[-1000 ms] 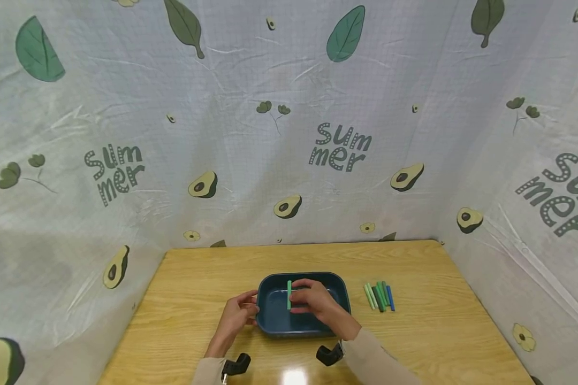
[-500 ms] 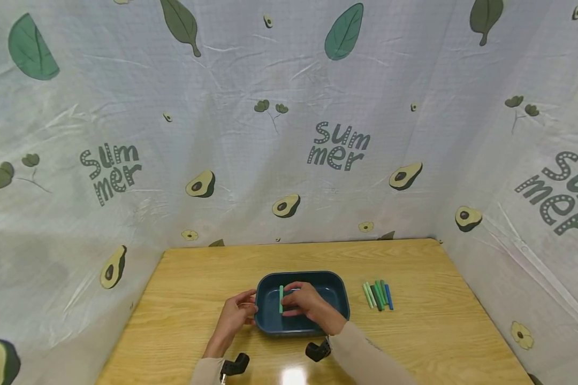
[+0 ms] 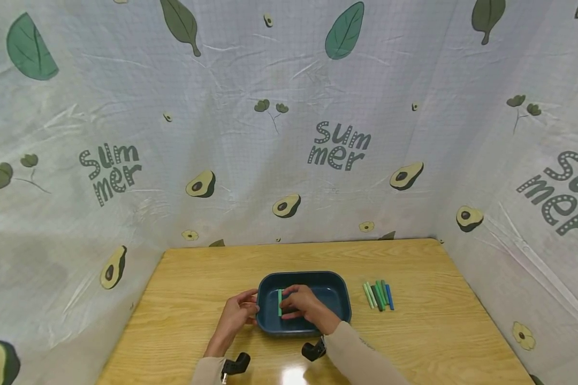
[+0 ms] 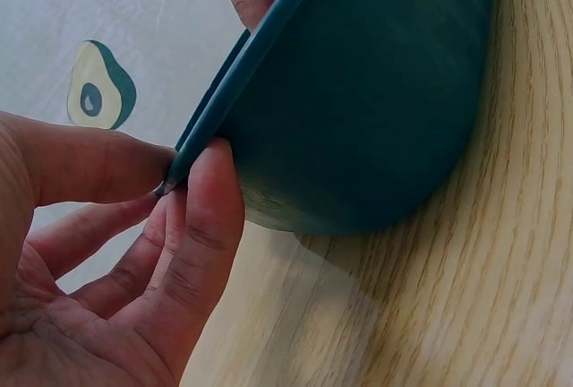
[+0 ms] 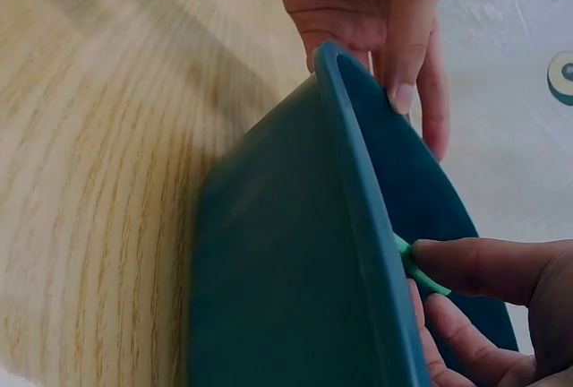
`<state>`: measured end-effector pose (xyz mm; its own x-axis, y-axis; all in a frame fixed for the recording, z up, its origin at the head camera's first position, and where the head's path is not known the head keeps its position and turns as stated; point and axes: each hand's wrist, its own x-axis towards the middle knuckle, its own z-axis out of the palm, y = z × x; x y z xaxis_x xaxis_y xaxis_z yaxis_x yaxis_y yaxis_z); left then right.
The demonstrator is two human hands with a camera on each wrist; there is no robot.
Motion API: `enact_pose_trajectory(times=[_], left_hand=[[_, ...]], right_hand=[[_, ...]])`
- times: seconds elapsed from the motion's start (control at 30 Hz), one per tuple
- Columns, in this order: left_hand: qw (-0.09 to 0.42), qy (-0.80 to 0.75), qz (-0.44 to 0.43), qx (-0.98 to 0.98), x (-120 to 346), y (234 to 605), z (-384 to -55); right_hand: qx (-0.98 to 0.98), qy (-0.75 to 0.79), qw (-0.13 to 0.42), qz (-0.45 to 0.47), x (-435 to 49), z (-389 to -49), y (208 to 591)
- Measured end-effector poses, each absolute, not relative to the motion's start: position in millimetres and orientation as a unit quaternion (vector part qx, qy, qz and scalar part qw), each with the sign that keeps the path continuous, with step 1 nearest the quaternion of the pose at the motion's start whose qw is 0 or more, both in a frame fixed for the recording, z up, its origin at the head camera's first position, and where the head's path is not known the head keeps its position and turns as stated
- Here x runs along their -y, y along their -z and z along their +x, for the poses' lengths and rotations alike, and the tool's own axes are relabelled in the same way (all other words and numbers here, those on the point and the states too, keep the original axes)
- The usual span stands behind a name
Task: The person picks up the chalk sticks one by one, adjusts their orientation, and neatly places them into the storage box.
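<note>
A light green stick (image 3: 280,303), held low inside the tray (image 3: 334,299)

The stick is in the left part of the tray, below the height of the rim (image 5: 358,163). The right hand (image 3: 305,305) pinches it with the thumb on one side and fingertips on the other. Whether its lower side already touches the tray floor, I cannot tell.

I judge this stick to be light and stiff, with a rather smooth surface. The material is not clear to me; if it is something like chalk, it could break under a strong squeeze or a fall. The best place for holding is near the middle of its length, across the two long sides, with small force. A hold at one end would probably let it turn.

The left hand (image 3: 236,315) grips the tray at its left side, thumb and fingers closed on the rim. The tray looks thin-walled, stiff and not heavy, so it may slide on the smooth table (image 3: 212,267) if pushed; the rim offers a good hold.

To the right of the tray, other sticks (image 3: 378,295), green ones and a blue one, lie close together on the table.
</note>
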<state>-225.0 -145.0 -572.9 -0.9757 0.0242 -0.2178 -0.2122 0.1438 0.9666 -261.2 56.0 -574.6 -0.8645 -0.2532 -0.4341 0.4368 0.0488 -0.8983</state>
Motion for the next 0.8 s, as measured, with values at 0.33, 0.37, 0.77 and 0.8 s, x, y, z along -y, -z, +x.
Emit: enact_pose_trajectory(times=[0.33,0.37,0.77,0.8], left_hand=[[0.088,-0.649,-0.064,-0.753,144.6,570.4,-225.2],[0.088,-0.650,-0.064,-0.752,144.7,570.4,-224.9],[0.082,-0.653,-0.060,-0.751,144.3,571.6,-222.9],[0.082,-0.654,-0.059,-0.750,144.3,571.7,-223.1]], right_hand=[[-0.705,0.665,0.244,0.037,-58.6,-264.1,573.1],[-0.708,0.662,0.241,0.036,-59.4,-263.7,571.8],[-0.716,0.669,0.201,-0.009,-83.1,-254.0,549.2],[-0.714,0.672,0.198,-0.010,-86.0,-253.5,547.0]])
